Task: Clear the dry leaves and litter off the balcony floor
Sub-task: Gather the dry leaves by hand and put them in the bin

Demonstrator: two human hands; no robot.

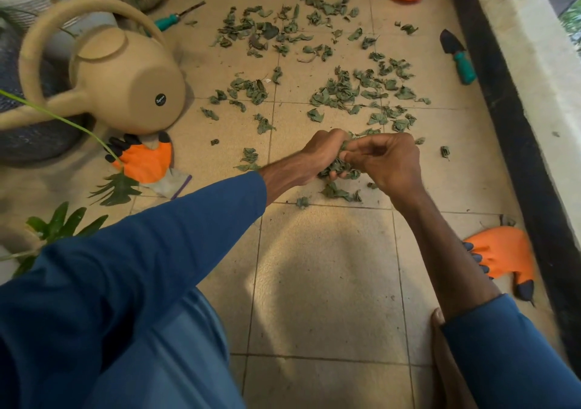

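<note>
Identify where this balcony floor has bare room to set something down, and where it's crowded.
Bare: the tiles between the person's leg and the orange glove by the kerb. Crowded: farther out, dry leaves lie thick from watering can to trowel.

The tiled floor (327, 283) carries dry leaves (339, 91), orange gloves (144, 160), apparently a trowel (459, 56).

Open tiles (327, 283) nearby; watering can (125, 75) (tipped) blocks left.
</note>
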